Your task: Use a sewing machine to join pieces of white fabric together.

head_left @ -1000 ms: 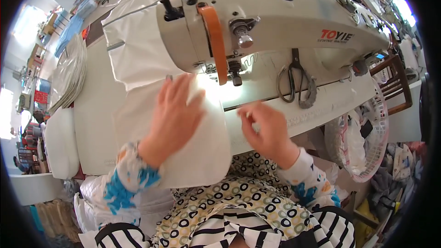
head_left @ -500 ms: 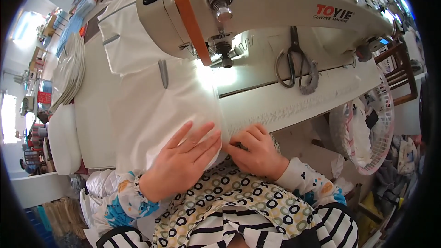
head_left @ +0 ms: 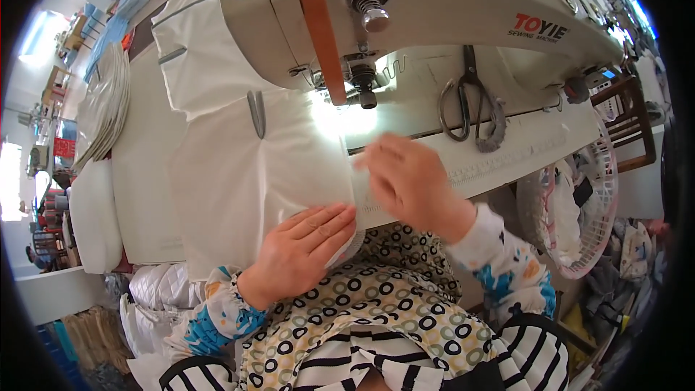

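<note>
White fabric (head_left: pixel 224 166) lies over the left of the sewing table and runs up under the head of the sewing machine (head_left: pixel 434 0). My left hand (head_left: pixel 308 242) rests flat on its near right corner, fingers stretched out and side by side. Beside the fabric's right edge, below the lit needle area, is my right hand (head_left: pixel 409 185). Its fingers are curled and smeared by motion, so whether they hold anything is unclear. A grey narrow strip (head_left: pixel 257 114) shows on the fabric. The lamp's glare hides the stitching spot.
Black-handled scissors (head_left: pixel 469 101) lie on the machine bed to the right, beyond a ruler scale (head_left: pixel 499 163) along the table. A pink-rimmed basket (head_left: pixel 579 268) stands at the right. Stacked white pieces (head_left: pixel 105 105) sit at the far left.
My right hand has left the near corner beside my left hand and moved up and slightly right, toward the needle area. My left hand's fingers have drawn together, still on the fabric.
</note>
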Demonstrator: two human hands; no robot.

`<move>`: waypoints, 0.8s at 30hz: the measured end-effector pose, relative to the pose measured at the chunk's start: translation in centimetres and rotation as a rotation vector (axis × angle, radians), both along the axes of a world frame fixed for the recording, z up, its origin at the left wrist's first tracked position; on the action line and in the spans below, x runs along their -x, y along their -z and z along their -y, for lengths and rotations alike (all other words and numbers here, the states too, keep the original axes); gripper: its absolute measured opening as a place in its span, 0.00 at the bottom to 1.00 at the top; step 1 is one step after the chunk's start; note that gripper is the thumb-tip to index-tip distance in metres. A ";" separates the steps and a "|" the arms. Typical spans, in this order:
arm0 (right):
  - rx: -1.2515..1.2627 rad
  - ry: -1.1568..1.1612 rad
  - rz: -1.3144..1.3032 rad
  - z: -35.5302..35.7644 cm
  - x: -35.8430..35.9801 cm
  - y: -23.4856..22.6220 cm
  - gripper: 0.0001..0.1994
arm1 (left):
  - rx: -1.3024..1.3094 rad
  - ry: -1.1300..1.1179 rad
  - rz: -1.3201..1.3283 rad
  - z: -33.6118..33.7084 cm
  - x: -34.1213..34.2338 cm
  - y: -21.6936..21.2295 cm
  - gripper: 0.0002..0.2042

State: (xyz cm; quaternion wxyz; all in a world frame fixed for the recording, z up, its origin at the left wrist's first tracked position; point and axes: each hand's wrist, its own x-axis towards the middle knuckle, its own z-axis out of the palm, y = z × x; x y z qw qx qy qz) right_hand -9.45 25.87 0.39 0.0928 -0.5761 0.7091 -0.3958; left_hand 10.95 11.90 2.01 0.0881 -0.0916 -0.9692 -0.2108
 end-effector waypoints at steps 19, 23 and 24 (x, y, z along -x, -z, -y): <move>0.077 0.050 -0.289 4.6 2.8 1.6 0.10 | 0.037 -0.046 -0.106 5.3 4.5 0.8 0.21; 0.049 0.052 -0.262 4.6 3.0 1.6 0.02 | 0.064 -0.039 -0.144 6.9 6.0 1.3 0.21; 0.050 0.054 -0.261 4.6 3.0 1.4 0.02 | 0.065 -0.036 -0.144 7.3 6.3 1.3 0.21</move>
